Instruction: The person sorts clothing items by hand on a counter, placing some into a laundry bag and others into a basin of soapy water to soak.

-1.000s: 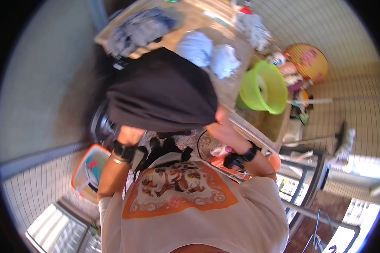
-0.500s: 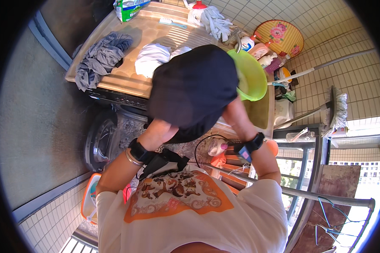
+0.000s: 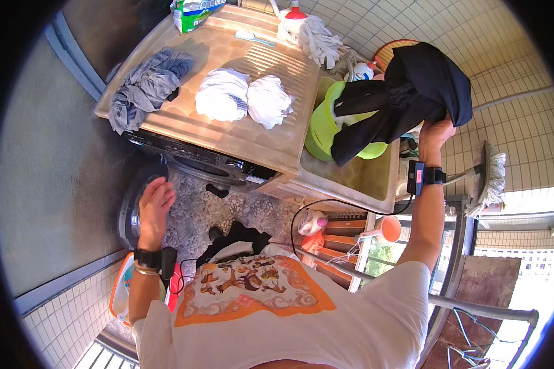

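Observation:
My right hand (image 3: pixel 438 131) is closed on a bunched black garment (image 3: pixel 434 83) at the right, lifted over the sink. Long strips of it hang down into and across a light green basin (image 3: pixel 319 132), which stands in the sink (image 3: pixel 351 187). My left hand (image 3: pixel 156 198) is empty, its fingers loosely apart, in front of the round washing machine door (image 3: pixel 129 212). Two white cloth bundles (image 3: pixel 223 93) lie on the tan washboard counter (image 3: pixel 252 147), beside a crumpled grey garment (image 3: pixel 151 86) at its left edge.
A brush (image 3: pixel 254 39), a green bag (image 3: pixel 191 15) and white gloves (image 3: pixel 323 46) sit along the counter's back. Beyond the sink, a mop (image 3: pixel 492 172) leans near the tiled wall. A black sock-like cloth (image 3: pixel 216 190) lies on the floor. An orange dipper (image 3: pixel 388 229) is near the railing.
The black garment has moved right, from in front of the counter to over the basin. My left hand has let go of it and dropped to the left. Both white bundles are now uncovered.

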Available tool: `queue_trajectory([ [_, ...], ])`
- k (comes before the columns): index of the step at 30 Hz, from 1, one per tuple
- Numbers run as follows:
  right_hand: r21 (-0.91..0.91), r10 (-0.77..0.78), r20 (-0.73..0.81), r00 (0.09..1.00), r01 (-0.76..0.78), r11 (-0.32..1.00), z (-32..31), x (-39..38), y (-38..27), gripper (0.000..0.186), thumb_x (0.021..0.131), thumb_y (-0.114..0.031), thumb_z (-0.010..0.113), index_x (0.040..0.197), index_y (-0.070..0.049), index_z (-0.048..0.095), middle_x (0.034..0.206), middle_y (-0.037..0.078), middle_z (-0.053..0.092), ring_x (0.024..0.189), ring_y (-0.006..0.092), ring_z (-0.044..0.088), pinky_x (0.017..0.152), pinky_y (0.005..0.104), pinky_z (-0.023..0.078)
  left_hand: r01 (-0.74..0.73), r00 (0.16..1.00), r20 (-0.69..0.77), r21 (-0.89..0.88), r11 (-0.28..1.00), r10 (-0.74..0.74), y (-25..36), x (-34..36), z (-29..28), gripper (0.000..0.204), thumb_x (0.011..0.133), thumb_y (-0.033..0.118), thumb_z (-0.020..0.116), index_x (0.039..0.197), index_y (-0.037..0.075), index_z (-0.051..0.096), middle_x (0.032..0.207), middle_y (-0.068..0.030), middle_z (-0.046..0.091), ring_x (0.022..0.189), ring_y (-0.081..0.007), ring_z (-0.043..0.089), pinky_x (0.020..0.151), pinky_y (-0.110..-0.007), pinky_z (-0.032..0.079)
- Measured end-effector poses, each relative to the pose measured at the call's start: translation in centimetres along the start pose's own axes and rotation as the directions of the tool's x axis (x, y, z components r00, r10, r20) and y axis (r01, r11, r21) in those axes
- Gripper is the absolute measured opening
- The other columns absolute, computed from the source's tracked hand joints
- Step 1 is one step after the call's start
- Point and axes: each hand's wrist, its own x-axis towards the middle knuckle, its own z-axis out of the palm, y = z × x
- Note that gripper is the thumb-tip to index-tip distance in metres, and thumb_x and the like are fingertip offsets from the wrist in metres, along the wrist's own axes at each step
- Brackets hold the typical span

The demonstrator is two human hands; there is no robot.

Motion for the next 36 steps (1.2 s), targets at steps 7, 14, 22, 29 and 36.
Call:
queue_trajectory([
  [7,-0.275,-0.106,-0.152,0.983,0.061,0.959,-2.2,6.9,7.2,0.041,0.087,-0.018,0.068,0.122,0.002,0.06,0.117,0.009,0.063,0.101,0.0247,0.06,0.087,0.0395,0.052,-0.064,0.976,-0.213,-0.072,0.995,0.047,-1.8,-0.9,-7.8,0.026,0.098,0.015,0.061,0.123,0.009,0.061,0.109,-0.0059,0.067,0.097,-0.0179,0.064,0.09,-0.032,0.05],
  [14,-0.47,0.209,-0.232,0.95,-0.298,0.831,-3.0,0.0,15.1,0.06,0.08,-0.033,0.077,0.119,0.01,0.063,0.115,0.02,0.068,0.102,0.0315,0.064,0.09,0.0399,0.051,-0.16,0.954,-0.275,-0.127,0.979,0.12,-2.0,-2.9,-10.5,0.027,0.1,0.015,0.06,0.126,0.007,0.061,0.111,-0.009,0.066,0.1,-0.0202,0.064,0.091,-0.034,0.052],
  [22,-0.674,0.177,0.73,0.661,0.652,0.347,-3.9,-13.8,19.0,0.054,0.077,-0.023,0.084,0.12,0.003,0.066,0.113,0.015,0.07,0.097,0.0288,0.066,0.088,0.0398,0.052,-0.13,0.918,-0.381,-0.019,0.991,0.112,-1.3,-4.0,-14.6,0.022,0.1,0.013,0.061,0.119,0.004,0.062,0.102,-0.0071,0.069,0.089,-0.0148,0.066,0.082,-0.028,0.053],
  [29,-0.117,0.072,0.964,0.256,0.167,0.979,16.9,-36.6,-5.2,0.025,0.085,0.007,0.06,0.108,0.0,0.069,0.103,0.011,0.068,0.1,0.0217,0.064,0.087,0.0342,0.051,-0.057,0.912,-0.408,-0.034,0.998,0.039,-2.7,-0.8,-23.0,0.022,0.1,0.013,0.059,0.12,0.004,0.061,0.102,-0.0068,0.069,0.088,-0.014,0.066,0.083,-0.029,0.054],
  [36,-0.427,0.345,0.894,-0.287,-0.306,0.851,21.9,-69.3,5.9,0.014,0.092,-0.006,0.063,0.105,-0.003,0.07,0.097,0.013,0.069,0.085,0.0276,0.069,0.071,0.0341,0.056,-0.015,0.879,-0.477,0.015,1.0,0.021,-4.7,3.6,-38.7,0.021,0.101,0.014,0.057,0.119,0.003,0.062,0.102,-0.0071,0.068,0.09,-0.0136,0.065,0.085,-0.027,0.052],
])
